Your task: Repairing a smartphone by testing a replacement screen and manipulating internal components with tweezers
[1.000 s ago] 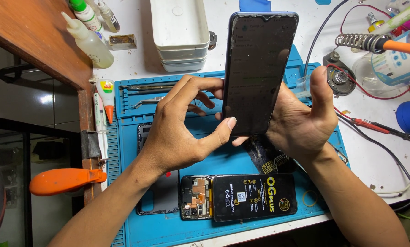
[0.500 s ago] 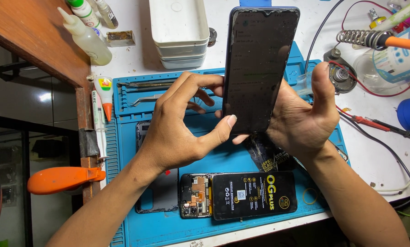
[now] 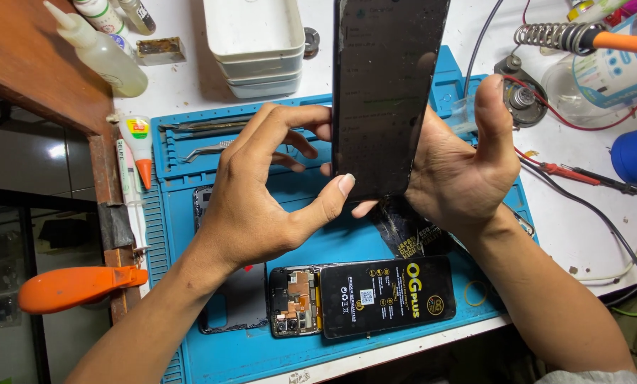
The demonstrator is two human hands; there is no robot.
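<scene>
Upright, dark phone screen (image 3: pixel 386 92) gripped: left hand (image 3: pixel 261 195) pinching bottom edge, right hand (image 3: pixel 460 167) clasping right edge.

Screen panel (image 3: pixel 389 92) upright over the mat (image 3: pixel 361 242), between both hands: left hand (image 3: pixel 261 192) on its left edge, right hand (image 3: pixel 460 167) behind its right edge. Open phone (image 3: pixel 293 301) lies on the mat's near edge, a packet (image 3: pixel 389 295) partly over it. Tweezers (image 3: pixel 204 149) in the mat's far-left tray. Stacked trays (image 3: pixel 254 43) behind the mat. Soldering iron (image 3: pixel 581 35) far right. Clamp (image 3: pixel 69 288) at the table's left edge.
</scene>
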